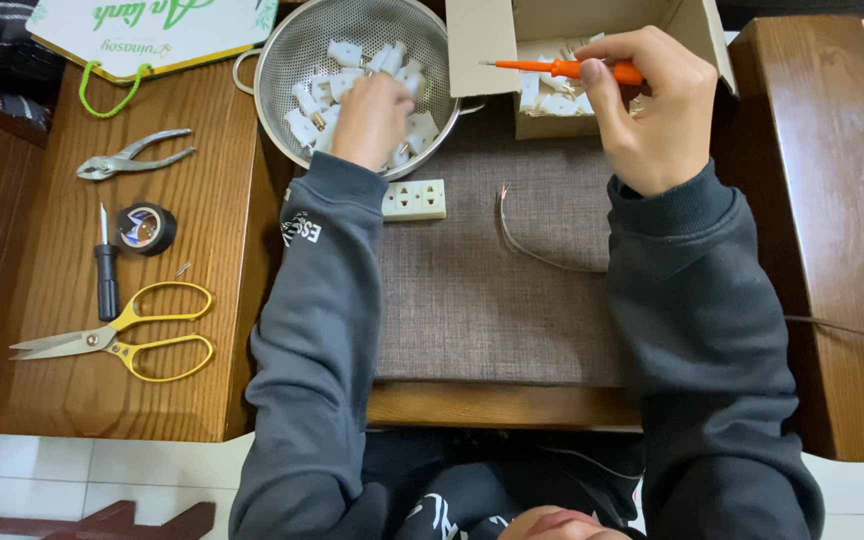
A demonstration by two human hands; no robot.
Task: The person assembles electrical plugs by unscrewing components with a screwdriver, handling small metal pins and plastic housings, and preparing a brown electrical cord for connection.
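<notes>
A dark wooden table (122, 390) is seen from above, with a brown-grey woven mat (482, 300) laid over its middle and pale floor tiles (102, 470) visible below its near edge. At the far side of the mat stands a metal colander (292, 50) filled with small white plastic plugs (304, 125); the left hand (372, 120) is reached into it, fingers curled down among the plugs, though whether one is pinched cannot be told. Just beside the colander an open cardboard box (482, 45) holding more white parts is placed, and over it the right hand (652, 105) is held, closed around an orange screwdriver (562, 68) whose tip points left. A white socket strip (414, 199) rests on the mat near the left sleeve, and a thin wire (532, 250) is curved across the mat. On the bare wood to the left are laid pliers (132, 155), a roll of black tape (145, 228), a black-handled screwdriver (106, 275) and yellow-handled scissors (122, 335)
</notes>
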